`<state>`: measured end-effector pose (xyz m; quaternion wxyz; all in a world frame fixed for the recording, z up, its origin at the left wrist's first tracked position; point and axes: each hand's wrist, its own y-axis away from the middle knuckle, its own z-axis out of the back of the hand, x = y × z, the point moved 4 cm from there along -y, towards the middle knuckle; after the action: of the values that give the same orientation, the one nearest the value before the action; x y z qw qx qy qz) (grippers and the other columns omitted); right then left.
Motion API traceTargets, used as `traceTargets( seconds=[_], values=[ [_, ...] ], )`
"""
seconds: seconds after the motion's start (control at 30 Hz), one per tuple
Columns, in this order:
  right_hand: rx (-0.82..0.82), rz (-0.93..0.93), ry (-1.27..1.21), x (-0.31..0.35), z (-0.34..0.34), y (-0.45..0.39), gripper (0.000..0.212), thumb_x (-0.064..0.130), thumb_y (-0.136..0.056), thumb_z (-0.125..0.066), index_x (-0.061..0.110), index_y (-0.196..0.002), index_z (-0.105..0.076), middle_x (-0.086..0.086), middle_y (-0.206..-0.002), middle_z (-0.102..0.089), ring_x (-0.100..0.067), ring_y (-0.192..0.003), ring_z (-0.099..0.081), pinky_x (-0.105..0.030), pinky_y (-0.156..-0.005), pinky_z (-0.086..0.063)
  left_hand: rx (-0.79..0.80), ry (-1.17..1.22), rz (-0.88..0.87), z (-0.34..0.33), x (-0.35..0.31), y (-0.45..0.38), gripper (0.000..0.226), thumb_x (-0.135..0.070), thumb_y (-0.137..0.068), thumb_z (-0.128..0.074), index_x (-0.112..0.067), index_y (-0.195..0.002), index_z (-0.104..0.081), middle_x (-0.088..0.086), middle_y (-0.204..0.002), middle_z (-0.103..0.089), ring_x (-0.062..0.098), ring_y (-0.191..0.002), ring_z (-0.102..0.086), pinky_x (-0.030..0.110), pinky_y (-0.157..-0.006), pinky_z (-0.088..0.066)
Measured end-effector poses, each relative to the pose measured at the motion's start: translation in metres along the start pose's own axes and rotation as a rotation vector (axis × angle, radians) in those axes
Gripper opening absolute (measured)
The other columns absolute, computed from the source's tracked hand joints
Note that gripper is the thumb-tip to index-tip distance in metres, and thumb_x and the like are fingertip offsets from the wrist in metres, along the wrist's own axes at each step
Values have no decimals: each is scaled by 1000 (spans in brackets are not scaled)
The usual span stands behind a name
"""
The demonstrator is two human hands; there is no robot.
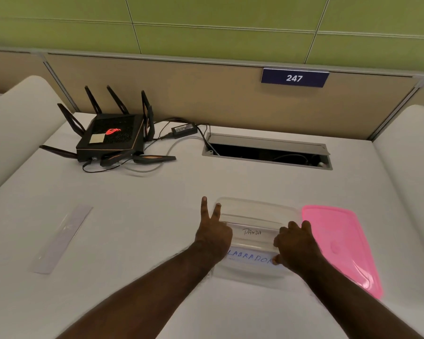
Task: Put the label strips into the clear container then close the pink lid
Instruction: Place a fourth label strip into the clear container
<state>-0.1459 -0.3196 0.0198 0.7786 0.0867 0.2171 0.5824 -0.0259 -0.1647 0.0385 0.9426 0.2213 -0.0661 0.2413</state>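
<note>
A clear container sits open on the white desk in front of me. Inside it lie two label strips: one reading PANDA and, nearer me, one reading LABRADOR. My left hand grips the left end of the LABRADOR strip, with two fingers pointing up over the container's left rim. My right hand pinches the same strip's right end. The pink lid lies flat on the desk just right of the container. A further pale strip lies far to the left.
A black router with antennas and its cables stands at the back left. An open cable hatch is set in the desk behind the container. A tan partition with a sign 247 closes the back.
</note>
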Motion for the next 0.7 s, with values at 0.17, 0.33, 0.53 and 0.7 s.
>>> traceTargets(
  seconds=[0.17, 0.33, 0.53, 0.7],
  values=[
    [2, -21, -53, 1, 5, 0, 65, 73, -74, -55, 29, -122, -60, 2, -120, -62, -22, -114, -49, -47, -96, -24, -135, 112, -96, -2, 8, 3, 34, -39, -93, -49, -19, -116, -65, 7, -129, -62, 34, -147, -19, 75, -104, 18],
    [-159, -78, -191, -4, 32, 1, 62, 74, -81, -41, 37, -128, -55, 11, -120, -62, -15, -112, -53, -42, -93, -30, -480, 377, -64, 5, 28, 23, 30, -34, -89, -50, -30, -115, -66, -5, -125, -63, 22, -139, -39, 69, -112, 3],
    [-347, -52, -312, 12, 82, -16, 47, 59, -90, -44, 37, -131, -54, 9, -127, -60, -16, -112, -55, -41, -94, -34, -621, 461, 242, -4, 74, 55, 38, -33, -84, -52, -29, -121, -61, -4, -134, -58, 24, -140, -38, 70, -111, -11],
    [-440, 62, -376, 61, 121, -47, 46, 50, -93, -48, 34, -135, -51, 8, -135, -55, -18, -119, -52, -40, -97, -35, -428, 479, 526, -43, 124, 82, 60, -40, -88, -49, -27, -145, -36, 5, -158, -29, 29, -149, -15, 69, -112, -10]
  ],
)
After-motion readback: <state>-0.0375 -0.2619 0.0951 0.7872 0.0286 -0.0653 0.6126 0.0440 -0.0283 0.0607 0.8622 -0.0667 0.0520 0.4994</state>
